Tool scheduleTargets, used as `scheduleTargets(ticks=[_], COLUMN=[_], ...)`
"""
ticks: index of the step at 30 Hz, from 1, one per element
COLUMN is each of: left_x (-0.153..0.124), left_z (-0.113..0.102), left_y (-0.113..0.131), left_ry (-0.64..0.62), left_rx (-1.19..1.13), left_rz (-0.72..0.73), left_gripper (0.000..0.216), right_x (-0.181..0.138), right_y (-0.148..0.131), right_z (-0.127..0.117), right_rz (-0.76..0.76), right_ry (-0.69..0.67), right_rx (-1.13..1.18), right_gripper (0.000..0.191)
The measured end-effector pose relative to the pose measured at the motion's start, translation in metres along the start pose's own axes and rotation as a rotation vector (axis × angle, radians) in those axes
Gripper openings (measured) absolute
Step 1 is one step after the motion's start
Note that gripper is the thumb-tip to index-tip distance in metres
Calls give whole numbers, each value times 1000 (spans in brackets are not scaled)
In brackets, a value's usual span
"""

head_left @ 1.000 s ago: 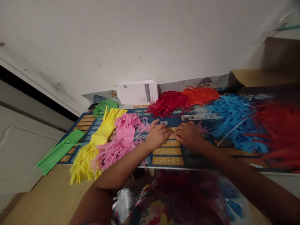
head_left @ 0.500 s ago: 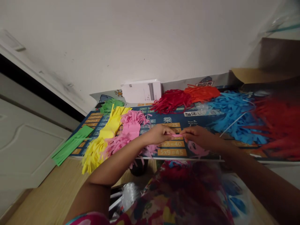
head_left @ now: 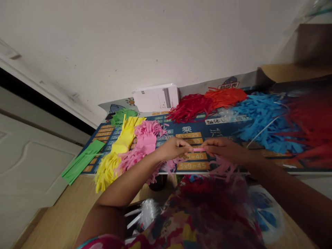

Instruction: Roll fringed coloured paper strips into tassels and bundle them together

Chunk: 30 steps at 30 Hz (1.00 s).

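My left hand [head_left: 173, 148] and my right hand [head_left: 225, 150] are both pinched on a folded strip of pink fringed paper [head_left: 197, 150], held taut between them above the blue chart mat [head_left: 197, 133]. Pink fringe hangs down below my right hand [head_left: 222, 167]. A heap of pink fringed paper [head_left: 144, 143] lies just left of my left hand, overlapping yellow fringed paper [head_left: 116, 154].
Green paper strips [head_left: 81, 162] hang off the mat's left edge. Red [head_left: 190, 108], orange [head_left: 224, 97] and blue [head_left: 261, 117] fringed piles sit at the back and right, more red [head_left: 315, 129] at far right. A white booklet [head_left: 155, 98] leans on the wall. A silvery tassel [head_left: 146, 214] lies below.
My hands lifted off the mat with a pink strip pinched between them, and its fringe now hangs below. The view shifted slightly.
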<state>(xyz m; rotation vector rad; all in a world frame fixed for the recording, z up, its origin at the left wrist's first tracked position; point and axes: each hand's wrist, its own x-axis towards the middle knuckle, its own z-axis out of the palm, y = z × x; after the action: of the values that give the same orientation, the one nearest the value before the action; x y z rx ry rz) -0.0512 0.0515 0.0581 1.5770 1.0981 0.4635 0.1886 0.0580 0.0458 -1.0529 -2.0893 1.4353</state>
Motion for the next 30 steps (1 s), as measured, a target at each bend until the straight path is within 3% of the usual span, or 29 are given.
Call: scheduleTargets(ticks=[9,12,15,19,23,26,30], left_x=[-11,-16,-23,-31,-30,-28,-30], left_z=[10,17,20,15,13,19,33], left_y=[9,11,14,26,32,29,23], left_ry=[200,338,441,382,302,378,617], left_rx=[352,519,698,629,564,686,953], left_rz=[353,479,600,525,473,590,746], left_gripper=[25,23,25,23,19,21,17], right_x=[3,-2,-11,-22,-20,-15,-14], right_y=[3,-1,-4,-5,-7,-9,-14], right_z=[13,17,17,9,8,16,32], right_rz=[-227,-344,-362,-276,-297,-294,-357], right_ry=[209,326,428,396,339,388,591], right_rx=[-298,-389,-440,-392,-355,-359,-474], right_gripper=[36,37,40,48,36,28,27])
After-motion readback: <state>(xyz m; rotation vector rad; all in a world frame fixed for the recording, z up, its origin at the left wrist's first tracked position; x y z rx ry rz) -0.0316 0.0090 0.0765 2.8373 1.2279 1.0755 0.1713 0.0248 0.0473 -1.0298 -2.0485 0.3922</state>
